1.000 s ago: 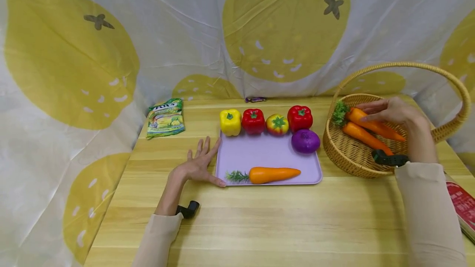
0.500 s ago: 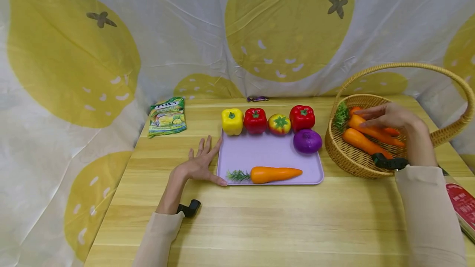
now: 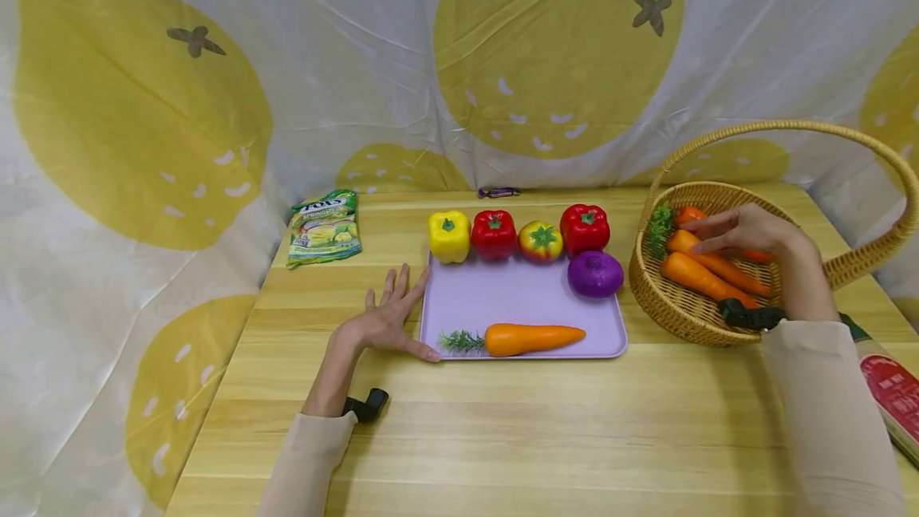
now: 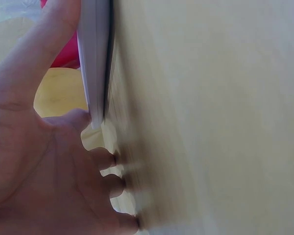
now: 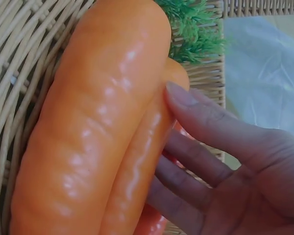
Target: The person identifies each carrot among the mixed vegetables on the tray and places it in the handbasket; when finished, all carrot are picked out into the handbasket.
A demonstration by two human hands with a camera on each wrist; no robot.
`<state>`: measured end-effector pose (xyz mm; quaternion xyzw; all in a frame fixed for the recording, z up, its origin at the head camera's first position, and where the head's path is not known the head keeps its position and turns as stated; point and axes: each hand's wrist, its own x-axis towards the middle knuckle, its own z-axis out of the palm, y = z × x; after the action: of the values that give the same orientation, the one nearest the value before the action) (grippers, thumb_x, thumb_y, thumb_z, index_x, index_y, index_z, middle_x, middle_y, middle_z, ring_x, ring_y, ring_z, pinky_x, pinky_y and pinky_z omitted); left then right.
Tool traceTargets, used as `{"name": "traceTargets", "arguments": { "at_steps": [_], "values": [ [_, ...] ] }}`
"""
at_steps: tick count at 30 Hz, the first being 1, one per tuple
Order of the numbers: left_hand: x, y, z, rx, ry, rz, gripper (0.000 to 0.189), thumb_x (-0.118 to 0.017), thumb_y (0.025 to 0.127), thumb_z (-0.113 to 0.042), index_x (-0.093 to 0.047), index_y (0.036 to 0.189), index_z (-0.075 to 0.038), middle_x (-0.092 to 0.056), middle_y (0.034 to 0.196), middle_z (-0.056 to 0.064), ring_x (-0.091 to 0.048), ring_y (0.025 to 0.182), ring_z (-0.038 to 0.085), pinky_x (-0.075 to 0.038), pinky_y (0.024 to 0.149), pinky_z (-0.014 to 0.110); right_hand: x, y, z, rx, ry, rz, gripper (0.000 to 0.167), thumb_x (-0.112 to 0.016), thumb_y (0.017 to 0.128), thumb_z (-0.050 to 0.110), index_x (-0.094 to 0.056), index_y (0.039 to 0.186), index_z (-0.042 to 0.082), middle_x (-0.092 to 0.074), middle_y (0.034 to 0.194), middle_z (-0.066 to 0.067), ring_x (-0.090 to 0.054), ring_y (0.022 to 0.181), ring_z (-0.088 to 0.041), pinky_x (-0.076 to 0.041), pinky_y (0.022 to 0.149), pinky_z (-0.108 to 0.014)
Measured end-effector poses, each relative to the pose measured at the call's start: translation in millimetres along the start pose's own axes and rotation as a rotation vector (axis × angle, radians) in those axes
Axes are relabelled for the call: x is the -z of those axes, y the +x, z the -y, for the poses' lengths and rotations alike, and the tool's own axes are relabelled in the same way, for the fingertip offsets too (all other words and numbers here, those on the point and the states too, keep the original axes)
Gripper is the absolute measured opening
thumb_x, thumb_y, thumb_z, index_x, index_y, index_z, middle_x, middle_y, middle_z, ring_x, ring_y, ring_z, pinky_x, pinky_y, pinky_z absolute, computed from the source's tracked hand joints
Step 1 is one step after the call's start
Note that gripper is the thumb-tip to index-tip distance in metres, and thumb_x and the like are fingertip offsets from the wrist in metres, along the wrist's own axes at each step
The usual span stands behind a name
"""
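Note:
My left hand [image 3: 384,324] lies with fingers spread at the left edge of a lilac tray [image 3: 502,297]. In the left wrist view its thumb and index finger touch the tray rim [image 4: 94,63]. The right hand [image 3: 750,231] reaches into a wicker basket [image 3: 649,305] and holds an orange carrot [image 3: 725,268] near its leafy end. In the right wrist view the thumb presses this carrot [image 5: 142,161], with the fingers along its far side. Another carrot [image 3: 700,278] lies beside it. A red-orange thing [image 3: 691,215] is partly hidden behind the hand.
On the tray are a yellow pepper [image 3: 449,238], two red peppers [image 3: 493,234], a red-yellow fruit [image 3: 541,241], a purple onion [image 3: 595,274] and a carrot [image 3: 534,339]. A candy bag [image 3: 325,230] lies left; a purple wrapped sweet [image 3: 498,192] lies behind. The basket's handle [image 3: 782,126] arches high.
The right hand has lowered the carrot into the basket and shifted it slightly toward the left, next to the other carrot. The left hand stays at the tray edge.

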<state>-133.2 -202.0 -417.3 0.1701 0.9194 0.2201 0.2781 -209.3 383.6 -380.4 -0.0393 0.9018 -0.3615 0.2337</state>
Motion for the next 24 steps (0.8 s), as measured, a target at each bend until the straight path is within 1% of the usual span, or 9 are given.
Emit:
{"name": "traceTargets", "arguments": {
  "at_steps": [2, 4, 6, 9, 13, 15, 18, 21, 24],
  "values": [
    [-0.1, -0.3, 0.1, -0.001, 0.002, -0.002, 0.142, -0.089, 0.073, -0.058, 0.011, 0.167, -0.021, 0.028, 0.168, 0.022, 0.029, 0.155, 0.045, 0.013, 0.118, 0.078, 0.0, 0.6, -2.2, -0.006, 0.009, 0.006, 0.049, -0.076, 0.095, 0.023, -0.065, 0.139, 0.003, -0.072, 0.130, 0.006, -0.057, 0.097, 0.019, -0.059, 0.085, -0.024],
    [0.0, -0.4, 0.7, -0.002, 0.002, -0.005, 0.143, -0.089, 0.072, -0.059, 0.011, 0.167, -0.021, 0.028, 0.169, 0.022, 0.029, 0.156, 0.044, 0.013, 0.118, 0.078, 0.1, 1.3, -4.0, -0.006, 0.014, 0.005, 0.050, -0.075, 0.096, 0.023, -0.063, 0.140, 0.002, -0.071, 0.128, 0.009, -0.056, 0.097, 0.020, -0.059, 0.085, -0.024],
    [0.0, -0.7, 1.0, -0.007, -0.003, -0.007, 0.143, -0.090, 0.072, -0.059, 0.011, 0.167, -0.021, 0.028, 0.169, 0.022, 0.029, 0.155, 0.045, 0.013, 0.117, 0.079, 0.0, 2.0, -5.2, 0.002, 0.018, 0.003, 0.050, -0.075, 0.096, 0.022, -0.063, 0.139, 0.000, -0.072, 0.128, 0.008, -0.056, 0.096, 0.021, -0.059, 0.085, -0.023],
    [0.0, -0.7, 2.0, -0.007, -0.007, -0.005, 0.144, -0.089, 0.072, -0.060, 0.011, 0.167, -0.021, 0.029, 0.168, 0.023, 0.029, 0.155, 0.045, 0.013, 0.117, 0.079, -0.7, 2.8, -5.7, 0.001, 0.032, -0.002, 0.050, -0.076, 0.095, 0.021, -0.063, 0.138, 0.000, -0.073, 0.123, 0.014, -0.056, 0.095, 0.022, -0.059, 0.084, -0.022],
    [-0.3, -0.2, 2.0, -0.003, -0.001, 0.004, 0.143, -0.088, 0.073, -0.060, 0.012, 0.166, -0.021, 0.030, 0.168, 0.022, 0.030, 0.155, 0.044, 0.013, 0.118, 0.078, -1.8, 2.8, -6.0, -0.013, 0.073, 0.003, 0.050, -0.078, 0.094, 0.023, -0.065, 0.137, 0.001, -0.070, 0.113, 0.028, -0.059, 0.095, 0.018, -0.059, 0.084, -0.022],
    [-0.3, 0.1, 1.1, -0.005, -0.005, 0.005, 0.143, -0.088, 0.073, -0.060, 0.012, 0.166, -0.020, 0.029, 0.168, 0.022, 0.029, 0.155, 0.045, 0.013, 0.117, 0.078, -1.9, 2.5, -6.1, -0.022, 0.099, 0.008, 0.049, -0.079, 0.093, 0.023, -0.066, 0.136, 0.002, -0.069, 0.108, 0.032, -0.062, 0.095, 0.015, -0.060, 0.083, -0.022],
    [-0.2, 0.5, -0.1, -0.003, -0.001, 0.008, 0.142, -0.088, 0.074, -0.059, 0.012, 0.166, -0.021, 0.029, 0.168, 0.022, 0.030, 0.155, 0.044, 0.013, 0.118, 0.078, -1.2, 2.2, -5.8, -0.035, 0.133, 0.011, 0.043, -0.079, 0.093, 0.020, -0.071, 0.132, 0.006, -0.069, 0.104, 0.033, -0.064, 0.093, 0.012, -0.060, 0.082, -0.022],
    [-0.1, 0.7, -1.1, -0.006, -0.003, 0.002, 0.142, -0.089, 0.074, -0.058, 0.012, 0.166, -0.021, 0.029, 0.168, 0.023, 0.029, 0.155, 0.045, 0.013, 0.117, 0.079, -0.7, 1.7, -4.7, -0.044, 0.129, 0.005, 0.040, -0.079, 0.093, 0.020, -0.072, 0.130, 0.009, -0.072, 0.108, 0.026, -0.066, 0.091, 0.011, -0.061, 0.081, -0.023],
    [-0.1, 0.9, -1.0, -0.004, 0.003, 0.001, 0.142, -0.089, 0.074, -0.058, 0.012, 0.166, -0.021, 0.029, 0.168, 0.022, 0.029, 0.155, 0.045, 0.013, 0.118, 0.078, -1.4, 0.9, -3.6, -0.049, 0.096, -0.005, 0.046, -0.080, 0.092, 0.022, -0.069, 0.134, 0.007, -0.074, 0.126, 0.002, -0.067, 0.090, 0.010, -0.062, 0.082, -0.026]
  ]
}}
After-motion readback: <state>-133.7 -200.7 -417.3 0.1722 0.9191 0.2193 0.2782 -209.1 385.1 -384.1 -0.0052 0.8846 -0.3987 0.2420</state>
